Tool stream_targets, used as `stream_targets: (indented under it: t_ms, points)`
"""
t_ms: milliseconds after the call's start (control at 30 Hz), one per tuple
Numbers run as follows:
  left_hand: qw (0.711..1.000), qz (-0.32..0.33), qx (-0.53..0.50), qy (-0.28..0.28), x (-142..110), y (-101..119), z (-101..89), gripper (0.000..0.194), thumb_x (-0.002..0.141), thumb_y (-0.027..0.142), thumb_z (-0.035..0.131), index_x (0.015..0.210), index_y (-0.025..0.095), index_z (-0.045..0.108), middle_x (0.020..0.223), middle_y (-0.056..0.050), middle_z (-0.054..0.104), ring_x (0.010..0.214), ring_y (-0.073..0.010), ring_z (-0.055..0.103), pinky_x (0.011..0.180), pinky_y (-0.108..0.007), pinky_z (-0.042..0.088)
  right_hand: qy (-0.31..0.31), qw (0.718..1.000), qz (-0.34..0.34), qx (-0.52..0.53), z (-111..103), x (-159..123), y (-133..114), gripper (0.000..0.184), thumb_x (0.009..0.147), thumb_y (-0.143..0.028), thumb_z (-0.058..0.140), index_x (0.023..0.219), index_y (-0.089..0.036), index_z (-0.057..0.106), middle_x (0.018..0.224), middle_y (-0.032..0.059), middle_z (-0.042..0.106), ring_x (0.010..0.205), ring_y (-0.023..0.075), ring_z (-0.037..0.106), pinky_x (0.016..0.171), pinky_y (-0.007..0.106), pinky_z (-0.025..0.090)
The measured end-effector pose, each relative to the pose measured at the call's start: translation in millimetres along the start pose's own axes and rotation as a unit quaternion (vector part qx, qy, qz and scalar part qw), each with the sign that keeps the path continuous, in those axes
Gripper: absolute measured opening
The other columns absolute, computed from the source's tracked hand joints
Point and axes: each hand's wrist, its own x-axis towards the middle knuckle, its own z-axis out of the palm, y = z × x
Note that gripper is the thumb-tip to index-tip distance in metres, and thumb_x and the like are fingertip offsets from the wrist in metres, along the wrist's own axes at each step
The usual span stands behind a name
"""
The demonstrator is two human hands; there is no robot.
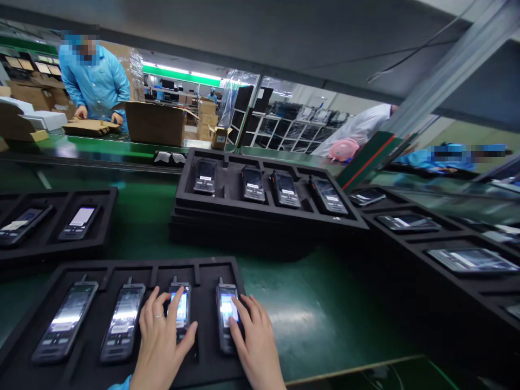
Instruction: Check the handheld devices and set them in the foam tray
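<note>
A black foam tray [156, 374] lies in front of me with several rugged handheld phones in its slots, each with a stubby antenna. Over a phone with a lit screen [183, 311] is my left hand [162, 330], fingers spread, index fingertip at the screen's top. My right hand [255, 336] rests its fingertips at the lit screen of the rightmost phone [224, 303], fingers apart. Both phones lie in their slots, partly covered by my hands. Left of them, a phone [124, 319] and another phone [67, 319] lie untouched, their screens reflecting light.
Stacked foam trays [260, 208] holding phones stand behind, another foam tray [109, 216] at left, more foam trays [406, 238] at right. A metal post [369, 157] rises at right. Across the bench, a person in blue [95, 81] handles cardboard near a carton [156, 123].
</note>
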Motion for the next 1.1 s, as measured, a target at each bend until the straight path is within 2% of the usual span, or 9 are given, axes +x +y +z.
stream_targets:
  t_ms: [67,200,300,533,633,767,867,1100]
  points:
    - [1.000,-0.009,-0.005,-0.014,-1.8,-0.4,0.2,0.049,0.088,0.039,0.048,0.135,0.023,0.041,0.117,-0.012,0.044,0.127,-0.0335,0.032,0.094,-0.054,0.039,0.003,1.000,-0.002,0.001,0.0,-0.5,-0.1,0.035,0.098,-0.039,0.038,0.130,-0.029,0.048,0.126,0.0062,0.051,0.119,0.0299,0.044,0.093,0.053,0.045]
    - [1.000,-0.021,-0.010,-0.016,-4.7,-0.4,-0.2,0.050,0.089,0.038,0.047,0.135,0.020,0.039,0.119,-0.013,0.045,0.129,-0.0329,0.031,0.095,-0.054,0.038,0.005,0.999,0.017,0.040,0.2,-2.0,0.1,0.039,0.099,-0.041,0.037,0.134,-0.027,0.041,0.128,0.0064,0.049,0.118,0.0268,0.046,0.093,0.048,0.048]
    - [0.999,-0.023,-0.006,-0.022,-5.4,-0.2,-0.4,0.046,0.088,0.038,0.048,0.132,0.022,0.045,0.119,-0.013,0.045,0.130,-0.0332,0.029,0.096,-0.055,0.037,0.005,0.998,0.030,0.055,0.5,-4.2,-0.2,0.039,0.099,-0.042,0.037,0.135,-0.026,0.039,0.128,0.0062,0.049,0.119,0.0257,0.047,0.094,0.045,0.048]
    - [0.999,0.000,0.020,-0.026,-3.9,0.1,0.9,0.035,0.087,0.037,0.050,0.118,0.024,0.059,0.124,-0.013,0.044,0.132,-0.0352,0.026,0.096,-0.059,0.035,0.013,0.998,0.029,0.059,0.8,-5.0,-0.3,0.041,0.099,-0.043,0.037,0.136,-0.025,0.037,0.129,0.0069,0.049,0.119,0.0249,0.048,0.094,0.042,0.048]
    - [0.999,0.014,0.032,-0.024,-3.1,-0.5,1.9,0.034,0.087,0.037,0.051,0.116,0.023,0.059,0.124,-0.013,0.045,0.131,-0.0359,0.028,0.094,-0.059,0.036,0.023,0.998,0.025,0.060,1.2,-4.9,-0.1,0.041,0.099,-0.041,0.036,0.136,-0.023,0.037,0.129,0.0074,0.050,0.118,0.0243,0.049,0.093,0.041,0.049]
    - [0.999,0.004,0.033,-0.010,-2.6,-0.5,1.8,0.040,0.087,0.037,0.049,0.122,0.017,0.052,0.126,-0.015,0.044,0.131,-0.0357,0.028,0.093,-0.057,0.038,0.060,0.996,0.018,0.069,1.5,-8.4,0.0,0.035,0.100,-0.036,0.035,0.131,-0.021,0.044,0.125,0.0082,0.053,0.116,0.0242,0.051,0.091,0.040,0.050]
    - [1.000,0.004,0.024,0.000,-2.8,0.3,0.5,0.041,0.088,0.037,0.048,0.121,0.014,0.050,0.125,-0.017,0.045,0.130,-0.0356,0.030,0.092,-0.056,0.040,0.094,0.993,0.015,0.076,0.6,-11.6,-0.4,0.030,0.100,-0.031,0.035,0.123,-0.022,0.052,0.124,0.0080,0.053,0.117,0.0258,0.049,0.091,0.044,0.049]
    - [1.000,0.003,0.003,0.019,-10.7,-0.3,-6.0,0.035,0.089,0.029,0.046,0.121,0.016,0.047,0.125,-0.017,0.045,0.131,-0.0351,0.029,0.097,-0.055,0.036,0.115,0.992,-0.019,0.052,-4.2,-10.6,-4.4,0.028,0.098,-0.030,0.040,0.110,-0.025,0.064,0.121,0.0088,0.054,0.118,0.0292,0.047,0.087,0.049,0.051]
